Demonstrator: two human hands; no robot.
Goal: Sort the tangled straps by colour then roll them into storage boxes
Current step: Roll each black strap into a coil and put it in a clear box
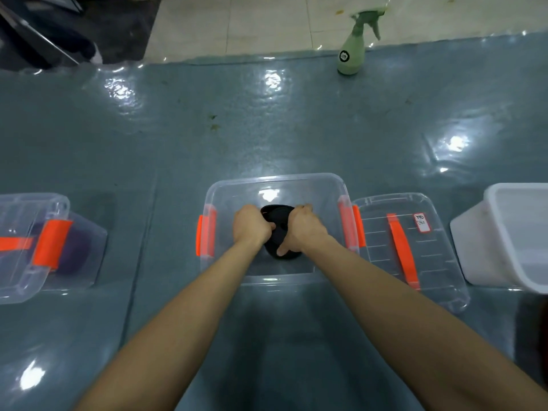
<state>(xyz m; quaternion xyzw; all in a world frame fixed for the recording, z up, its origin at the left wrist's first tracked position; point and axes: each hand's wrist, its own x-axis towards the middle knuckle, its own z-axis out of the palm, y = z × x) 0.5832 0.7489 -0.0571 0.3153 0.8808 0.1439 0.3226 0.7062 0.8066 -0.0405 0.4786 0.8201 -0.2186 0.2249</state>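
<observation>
Fingers (248, 210) of the left hand (252, 223) and of the right hand (302, 229) are curled and clamped on a black strap roll (280, 234), one hand on each side, with the right thumb pressed against its near face. Gripping from both sides probably keeps the coil from springing loose as it is set down. The roll sits low inside the open clear storage box (225, 188), roughly at its middle; whether it already rests on the box floor cannot be told. Orange latches (204, 235) stand unfastened at the box's two ends. Its lid (415, 262), with an orange handle and a small handwritten label (421, 223), lies flat just beside the box on the right, presumably parked within reach for closing. The box stands near the front edge of the worktop (267, 129), centred before the person. Toward the left edge a second clear box (17, 262) with the same orange fittings holds a dark purple mass (75, 247), likely another colour already sorted. At the right edge stands a white bin (504, 232), and a green spray bottle (351, 51) stands at the far edge.
</observation>
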